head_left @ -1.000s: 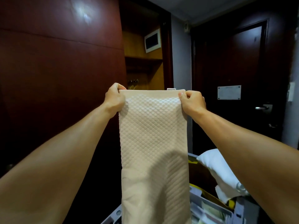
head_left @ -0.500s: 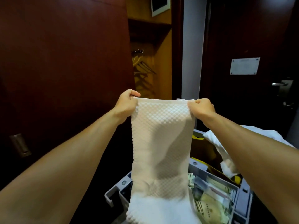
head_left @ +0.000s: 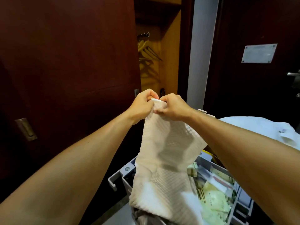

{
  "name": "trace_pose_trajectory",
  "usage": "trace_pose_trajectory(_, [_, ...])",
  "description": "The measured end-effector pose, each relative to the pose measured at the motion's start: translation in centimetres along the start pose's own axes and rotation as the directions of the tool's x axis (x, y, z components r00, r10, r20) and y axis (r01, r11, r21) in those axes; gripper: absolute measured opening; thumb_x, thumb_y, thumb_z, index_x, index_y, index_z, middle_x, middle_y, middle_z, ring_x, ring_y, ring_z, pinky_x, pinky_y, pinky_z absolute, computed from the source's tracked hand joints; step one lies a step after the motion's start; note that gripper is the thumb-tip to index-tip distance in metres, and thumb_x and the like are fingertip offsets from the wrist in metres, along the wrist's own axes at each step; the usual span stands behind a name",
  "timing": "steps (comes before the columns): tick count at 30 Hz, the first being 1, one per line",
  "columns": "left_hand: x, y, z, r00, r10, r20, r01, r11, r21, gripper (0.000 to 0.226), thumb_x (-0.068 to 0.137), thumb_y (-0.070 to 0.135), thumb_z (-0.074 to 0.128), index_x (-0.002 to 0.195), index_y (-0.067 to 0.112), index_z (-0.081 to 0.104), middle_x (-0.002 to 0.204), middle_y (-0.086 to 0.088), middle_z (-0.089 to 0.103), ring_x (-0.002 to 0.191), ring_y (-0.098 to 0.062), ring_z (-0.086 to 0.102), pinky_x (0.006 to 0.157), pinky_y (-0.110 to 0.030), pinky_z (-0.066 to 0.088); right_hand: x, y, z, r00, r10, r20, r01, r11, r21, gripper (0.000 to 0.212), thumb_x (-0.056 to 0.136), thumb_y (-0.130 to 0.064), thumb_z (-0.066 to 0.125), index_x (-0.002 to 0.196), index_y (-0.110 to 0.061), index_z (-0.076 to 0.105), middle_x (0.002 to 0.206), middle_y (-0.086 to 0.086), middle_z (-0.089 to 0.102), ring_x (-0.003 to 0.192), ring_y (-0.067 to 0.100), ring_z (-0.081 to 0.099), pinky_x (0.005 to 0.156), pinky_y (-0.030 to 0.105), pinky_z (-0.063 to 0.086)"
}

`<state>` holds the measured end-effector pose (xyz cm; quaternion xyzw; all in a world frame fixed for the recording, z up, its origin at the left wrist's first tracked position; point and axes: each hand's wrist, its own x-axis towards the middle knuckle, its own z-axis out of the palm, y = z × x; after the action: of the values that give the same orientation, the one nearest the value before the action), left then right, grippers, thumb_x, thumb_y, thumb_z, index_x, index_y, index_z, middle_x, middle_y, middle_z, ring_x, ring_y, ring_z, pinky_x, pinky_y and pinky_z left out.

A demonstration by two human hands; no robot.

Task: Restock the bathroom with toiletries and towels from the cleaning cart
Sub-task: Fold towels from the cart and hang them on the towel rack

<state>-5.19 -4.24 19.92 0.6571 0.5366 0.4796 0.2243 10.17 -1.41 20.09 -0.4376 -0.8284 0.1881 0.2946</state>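
The left hand point(head_left: 142, 106) and the right hand point(head_left: 172, 108) were held close together, almost touching, each pinching the top edge of the cream waffle-textured cotton towel point(head_left: 164, 159) between curled fingers and thumb. The towel hung down from both hands, and its lower end was bunched on the grey plastic cleaning cart tray point(head_left: 121, 175) below the hands. In the tray, under the right forearm, lay pale yellow paper sachets point(head_left: 214, 198) carrying small dark print that was too blurred to read. A white folded linen pile point(head_left: 259, 127) rested to the right of the right hand. A white rectangular notice plate point(head_left: 259, 53) was fixed to the dark wooden door point(head_left: 243, 88) above and right of the hands; its writing was illegible. Wooden coat hangers point(head_left: 148, 51) hung above the hands.
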Motion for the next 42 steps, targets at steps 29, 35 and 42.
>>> trace_pose_trajectory(29, [-13.2, -14.1, 2.2, 0.838, -0.541, -0.076, 0.509, 0.724, 0.465, 0.022, 0.097, 0.02, 0.055, 0.075, 0.017, 0.054, 0.082, -0.009, 0.058, 0.074, -0.024, 0.053, 0.068, -0.037, 0.047, -13.2, 8.0, 14.9, 0.546, 0.203, 0.813, -0.383, 0.923, 0.027, 0.019, 0.085, -0.013, 0.077, 0.103, -0.008, 0.075, 0.106, 0.009, 0.075, 0.099, 0.023, 0.07, 0.091, 0.034, 0.057])
trace_pose_trajectory(35, [-13.8, -15.1, 3.6, 0.756, -0.644, 0.12, 0.554, 0.727, 0.406, 0.047, 0.092, 0.026, 0.068, 0.133, 0.011, 0.05, 0.126, -0.009, 0.056, 0.109, -0.027, 0.06, 0.083, -0.032, 0.053, -10.9, 9.2, 13.8, 0.694, 0.279, 0.664, -0.504, 0.847, 0.171, 0.011, 0.091, -0.009, 0.066, 0.083, -0.017, 0.064, 0.08, 0.003, 0.062, 0.068, 0.015, 0.054, 0.057, 0.024, 0.044])
trace_pose_trajectory(42, [-13.9, -16.0, 3.8, 0.774, -0.633, -0.036, 0.573, 0.674, 0.466, 0.029, 0.097, 0.015, 0.052, 0.126, 0.012, 0.051, 0.126, -0.014, 0.059, 0.104, -0.028, 0.058, 0.079, -0.036, 0.048, -8.3, 10.6, 13.9, 0.9, 0.391, -0.191, -0.42, 0.894, -0.153, 0.01, 0.096, -0.018, 0.052, 0.089, -0.026, 0.049, 0.09, 0.002, 0.053, 0.08, 0.026, 0.05, 0.064, 0.036, 0.041])
